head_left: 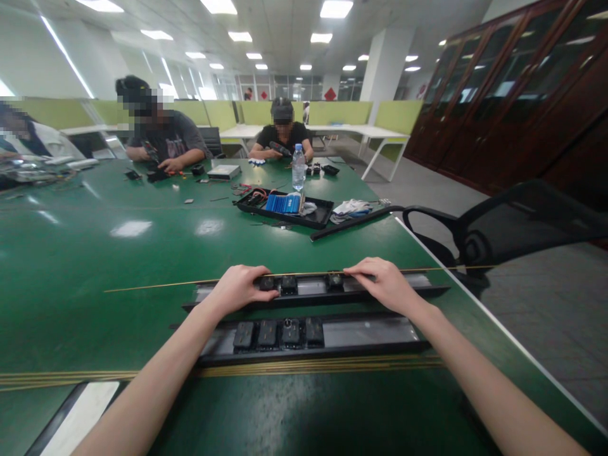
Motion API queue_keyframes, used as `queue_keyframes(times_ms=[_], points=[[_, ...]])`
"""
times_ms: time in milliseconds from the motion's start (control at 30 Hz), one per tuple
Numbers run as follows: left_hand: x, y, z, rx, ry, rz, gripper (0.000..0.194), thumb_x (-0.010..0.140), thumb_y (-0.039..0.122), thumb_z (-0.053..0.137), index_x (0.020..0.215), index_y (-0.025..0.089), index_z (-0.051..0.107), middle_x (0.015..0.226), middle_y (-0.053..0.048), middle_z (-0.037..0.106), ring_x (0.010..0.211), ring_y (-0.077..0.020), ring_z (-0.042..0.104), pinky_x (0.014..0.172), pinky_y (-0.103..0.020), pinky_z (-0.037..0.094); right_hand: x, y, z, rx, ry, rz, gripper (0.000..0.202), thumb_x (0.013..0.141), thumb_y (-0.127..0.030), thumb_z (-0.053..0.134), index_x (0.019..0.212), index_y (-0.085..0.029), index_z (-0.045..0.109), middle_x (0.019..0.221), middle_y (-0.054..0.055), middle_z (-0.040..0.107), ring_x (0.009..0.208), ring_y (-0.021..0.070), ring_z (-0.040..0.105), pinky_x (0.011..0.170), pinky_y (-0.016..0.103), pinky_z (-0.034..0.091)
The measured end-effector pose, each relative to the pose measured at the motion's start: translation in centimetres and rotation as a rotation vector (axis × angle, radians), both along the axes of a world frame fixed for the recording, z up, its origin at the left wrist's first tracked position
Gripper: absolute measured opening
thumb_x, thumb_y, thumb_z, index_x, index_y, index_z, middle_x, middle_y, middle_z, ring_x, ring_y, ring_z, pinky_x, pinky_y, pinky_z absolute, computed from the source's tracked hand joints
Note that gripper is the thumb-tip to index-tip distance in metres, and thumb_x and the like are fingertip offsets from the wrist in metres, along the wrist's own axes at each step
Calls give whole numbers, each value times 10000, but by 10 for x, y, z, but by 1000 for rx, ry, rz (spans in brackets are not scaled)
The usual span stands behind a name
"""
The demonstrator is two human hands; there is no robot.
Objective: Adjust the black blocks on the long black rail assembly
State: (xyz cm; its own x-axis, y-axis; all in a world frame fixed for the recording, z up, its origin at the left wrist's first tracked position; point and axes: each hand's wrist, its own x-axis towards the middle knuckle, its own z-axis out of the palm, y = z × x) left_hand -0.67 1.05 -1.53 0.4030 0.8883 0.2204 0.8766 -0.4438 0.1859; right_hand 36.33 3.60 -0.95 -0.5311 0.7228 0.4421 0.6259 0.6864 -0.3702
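Observation:
A long thin brass-coloured rod point(304, 275) runs crosswise over the far black channel point(403, 292), passing along the tops of its black socket-like blocks point(288, 284). My left hand point(240, 286) curls around the rod at the leftmost block, thumb on the near side and fingers behind. My right hand point(380, 282) pinches the rod between thumb and fingertips, just right of the rightmost block point(335, 281). Closer to me lies a second black channel point(365, 332), with several black blocks point(267, 332) in a row at its left half.
More brass rods point(332, 366) lie along the near side. A black tray point(318, 215) with blue pieces, white gloves point(351, 210), a black strip point(351, 223) and a water bottle point(297, 168) stand farther back. Other people work across the green table point(118, 253). A chair point(517, 221) is at right.

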Motion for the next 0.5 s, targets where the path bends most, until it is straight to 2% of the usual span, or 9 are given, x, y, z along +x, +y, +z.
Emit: queue_keyframes(times_ms=[200, 333, 500], points=[[0, -1, 2, 23, -72, -47, 459, 825, 601, 668, 1066, 215, 724, 993, -57, 767, 868, -222, 711, 772, -289, 505, -1, -1, 1, -33, 24, -12, 235, 933, -188, 568, 1008, -248, 783, 985, 45, 788, 907, 225, 713, 830, 380, 550], [1, -1, 2, 112, -41, -91, 455, 832, 612, 658, 1016, 201, 724, 964, -74, 737, 924, -229, 666, 801, -310, 507, -1, 0, 1, -44, 22, -20, 236, 934, -189, 566, 1009, -246, 783, 984, 44, 787, 908, 223, 709, 832, 381, 547], [5, -2, 2, 127, -35, -88, 462, 854, 633, 633, 991, 198, 706, 962, -72, 724, 937, -230, 638, 773, -309, 501, 0, 0, -1, -49, 16, -29, 237, 934, -184, 567, 1019, -240, 781, 992, 45, 784, 913, 223, 705, 840, 380, 543]])
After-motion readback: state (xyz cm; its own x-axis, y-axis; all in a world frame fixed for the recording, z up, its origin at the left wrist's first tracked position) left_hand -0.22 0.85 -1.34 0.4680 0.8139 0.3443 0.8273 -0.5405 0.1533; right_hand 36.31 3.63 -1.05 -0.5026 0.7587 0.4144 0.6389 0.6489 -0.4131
